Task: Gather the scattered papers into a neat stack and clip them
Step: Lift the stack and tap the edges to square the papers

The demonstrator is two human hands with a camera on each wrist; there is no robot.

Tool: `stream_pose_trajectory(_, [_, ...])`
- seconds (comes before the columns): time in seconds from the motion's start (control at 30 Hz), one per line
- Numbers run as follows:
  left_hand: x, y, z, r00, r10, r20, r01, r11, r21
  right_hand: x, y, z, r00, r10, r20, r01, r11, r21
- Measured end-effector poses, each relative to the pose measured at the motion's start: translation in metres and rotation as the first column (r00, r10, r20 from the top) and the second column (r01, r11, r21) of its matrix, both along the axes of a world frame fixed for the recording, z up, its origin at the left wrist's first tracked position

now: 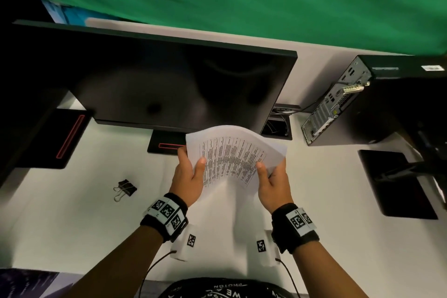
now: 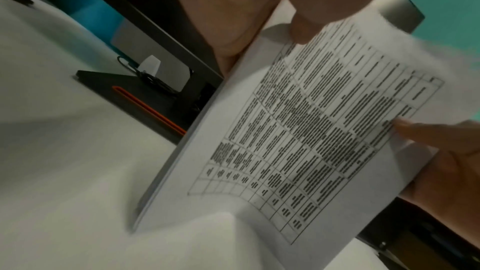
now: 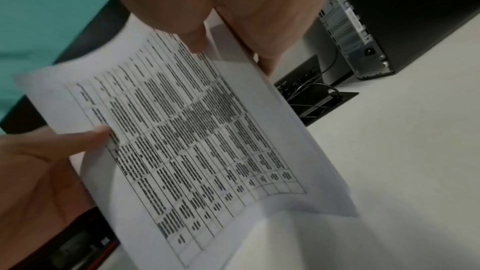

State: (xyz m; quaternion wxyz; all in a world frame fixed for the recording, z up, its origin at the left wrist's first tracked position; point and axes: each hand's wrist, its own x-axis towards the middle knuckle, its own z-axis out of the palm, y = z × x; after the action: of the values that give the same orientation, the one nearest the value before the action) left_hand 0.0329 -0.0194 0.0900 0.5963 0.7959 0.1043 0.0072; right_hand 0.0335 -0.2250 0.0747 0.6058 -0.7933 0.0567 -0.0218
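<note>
A stack of white papers printed with a table stands on edge on the white desk, bowed toward me. My left hand grips its left side, thumb across the printed face. My right hand grips the right side the same way. Both wrist views show the papers with their lower edge resting on the desk and my thumbs pressed on the top sheet. A black binder clip lies on the desk, left of my left hand, untouched.
A dark monitor stands just behind the papers on its base. A black computer tower sits at the right, with a cable hatch beside it and another monitor base nearer me. A second base is at the left.
</note>
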Motion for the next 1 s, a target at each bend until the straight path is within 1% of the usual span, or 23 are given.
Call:
stream_pose_trajectory(0.1, [0.003,0.002,-0.008,0.999,-0.019,-0.031,0.020,1.000,0.018,0.002,-0.005,-0.011,0.999,0.016,-0.039,-0.017,0.999,-0.028])
stream_pose_trajectory(0.17, [0.005,0.002,-0.008,0.999,-0.020,-0.039,0.021,1.000,0.013,0.004,-0.005,-0.009,0.999,0.015,-0.048,-0.017,0.999,-0.044])
stream_pose_trajectory(0.23, [0.005,0.000,-0.001,1.000,-0.010,-0.007,0.010,1.000,0.011,0.006,-0.002,-0.001,1.000,0.017,-0.021,-0.019,0.998,-0.052])
stream_pose_trajectory(0.3, [0.004,-0.001,0.005,0.999,0.043,0.029,-0.042,0.999,-0.009,0.008,0.000,0.004,1.000,0.004,0.028,-0.003,0.999,-0.046])
stream_pose_trajectory(0.37, [0.002,-0.001,0.003,0.996,0.080,0.034,-0.079,0.997,-0.010,0.007,0.000,0.002,0.999,0.004,0.051,-0.001,0.998,-0.058])
stream_pose_trajectory(0.47, [0.000,0.003,-0.010,0.999,0.029,-0.037,-0.028,0.999,0.023,0.004,0.000,-0.010,0.998,0.050,-0.028,-0.052,0.996,-0.069])
stream_pose_trajectory(0.53, [0.001,0.007,-0.015,0.997,-0.005,-0.082,0.010,0.998,0.055,0.002,-0.004,-0.015,0.996,0.056,-0.063,-0.060,0.996,-0.067])
stream_pose_trajectory(0.6, [0.003,0.009,-0.016,0.996,-0.013,-0.087,0.018,0.998,0.059,0.001,-0.005,-0.015,0.994,0.059,-0.094,-0.062,0.998,-0.023])
stream_pose_trajectory(0.73, [0.006,0.009,-0.013,0.996,-0.010,-0.087,0.015,0.999,0.051,-0.001,0.000,-0.006,0.992,0.012,-0.127,0.011,0.983,0.182])
stream_pose_trajectory(0.8, [0.006,0.008,-0.014,0.995,-0.007,-0.102,0.012,0.999,0.049,-0.001,0.003,-0.005,0.990,-0.007,-0.140,0.040,0.971,0.236])
stream_pose_trajectory(0.9, [0.005,0.011,-0.014,0.991,-0.017,-0.131,0.026,0.997,0.068,-0.002,0.003,-0.005,0.991,-0.019,-0.136,0.040,0.987,0.155])
stream_pose_trajectory(0.97, [0.006,0.015,-0.015,0.990,-0.028,-0.138,0.040,0.995,0.086,-0.003,-0.001,0.000,0.996,-0.050,-0.079,0.059,0.992,0.114])
stream_pose_trajectory(1.0, [0.007,0.017,-0.014,0.990,-0.028,-0.137,0.041,0.995,0.095,-0.003,-0.003,0.003,0.997,-0.061,-0.041,0.066,0.991,0.117])
